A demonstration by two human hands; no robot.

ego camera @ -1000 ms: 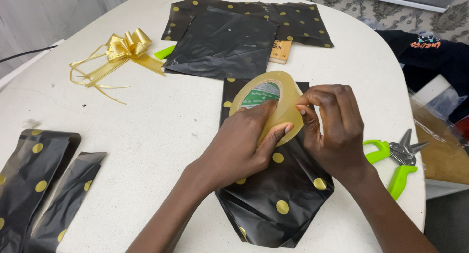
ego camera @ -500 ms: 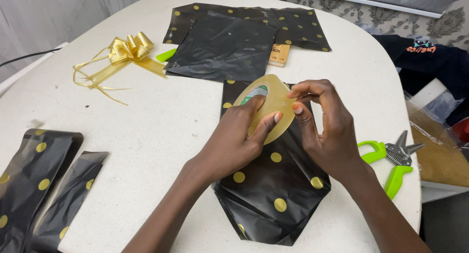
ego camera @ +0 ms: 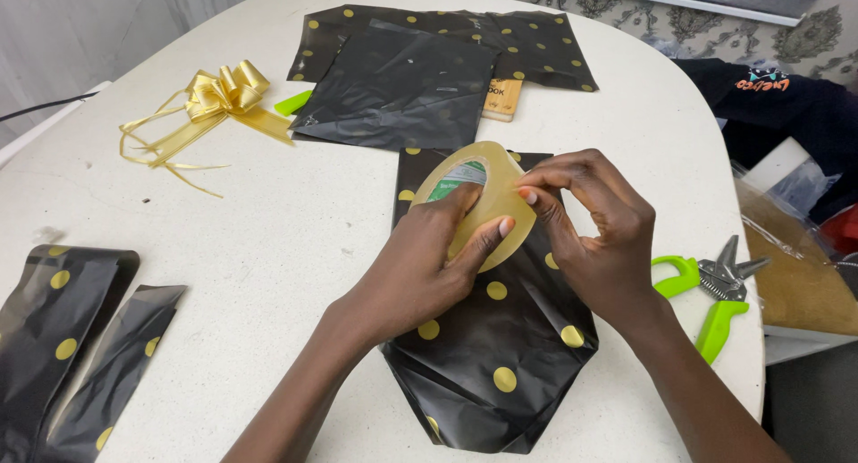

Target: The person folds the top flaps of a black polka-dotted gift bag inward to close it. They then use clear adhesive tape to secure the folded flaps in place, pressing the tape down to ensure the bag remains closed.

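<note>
Mid-frame, wrapped around a roll of clear packing tape with the left hand, right hand fingertips pinching at its rim. Underneath, black gold-dotted wrapped parcel folded but untaped; no strip pulled free.

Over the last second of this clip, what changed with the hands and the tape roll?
The right hand shifted its fingertips slightly along the edge of the tape roll, picking at it. The left hand kept its grip on the roll, tilting it slightly. Nothing was let go. The wrapped black package with gold dots, gold bow and green-handled scissors stayed where they were on the table.
</note>
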